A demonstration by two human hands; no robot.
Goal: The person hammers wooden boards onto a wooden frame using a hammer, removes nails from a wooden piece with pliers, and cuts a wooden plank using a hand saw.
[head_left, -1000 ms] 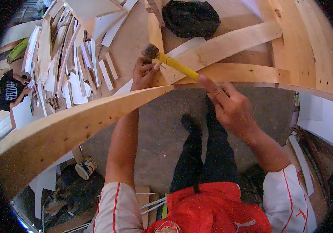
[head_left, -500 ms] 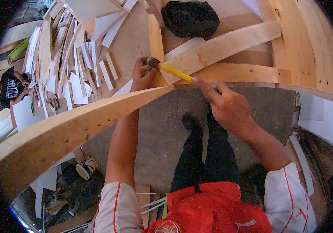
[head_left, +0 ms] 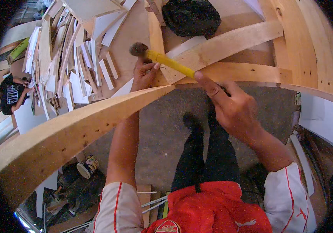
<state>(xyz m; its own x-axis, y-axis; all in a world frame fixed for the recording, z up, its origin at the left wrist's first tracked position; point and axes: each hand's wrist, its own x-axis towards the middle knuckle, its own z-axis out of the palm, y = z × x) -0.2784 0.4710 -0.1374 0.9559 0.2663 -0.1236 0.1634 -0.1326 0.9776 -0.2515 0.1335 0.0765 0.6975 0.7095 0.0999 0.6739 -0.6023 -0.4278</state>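
Note:
My right hand (head_left: pixel 234 105) is closed around the yellow handle of a hammer (head_left: pixel 176 67). The dark hammer head is raised above my left hand (head_left: pixel 145 73), partly covering its fingers. My left hand is pinched at the wooden corner, where a thin nail (head_left: pixel 163 67) shows beside the thumb tip. Under it, a diagonal wooden plank (head_left: pixel 228 48) meets a curved lower rail (head_left: pixel 236 73) of the frame. A long wooden beam (head_left: pixel 69 120) runs from that corner to the lower left, passing over my left forearm.
A black bag (head_left: pixel 191 17) lies behind the diagonal plank. Many loose wood offcuts (head_left: pixel 63 58) are heaped at the upper left, with another person (head_left: pixel 13 93) beside them. Wide boards (head_left: pixel 310 46) form the frame's right side. A can (head_left: pixel 87 167) stands below the beam.
The hammer head has lifted up and left, away from the corner, uncovering the nail and thumb tip. My right hand has shifted slightly. My left hand stays at the corner.

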